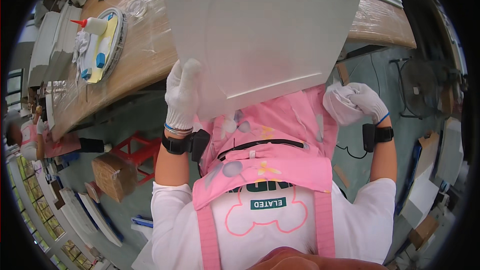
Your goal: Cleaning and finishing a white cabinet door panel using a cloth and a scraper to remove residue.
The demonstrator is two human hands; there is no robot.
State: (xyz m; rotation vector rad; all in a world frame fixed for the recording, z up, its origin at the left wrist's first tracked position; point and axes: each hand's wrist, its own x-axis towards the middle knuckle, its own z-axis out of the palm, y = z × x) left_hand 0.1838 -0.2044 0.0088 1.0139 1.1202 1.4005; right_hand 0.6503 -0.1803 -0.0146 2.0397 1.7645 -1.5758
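My left hand is pinching white panel beyond near edge of counter; right hand is clutching white cloth; one-sided hold is risking tipping.

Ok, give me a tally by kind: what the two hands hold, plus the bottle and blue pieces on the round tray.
White panel, gripped by the left hand: 1
White cloth, bunched in the right hand: 1
Red-tipped bottle, on the round tray: 1
Blue pieces, same tray: 3
Total: 6
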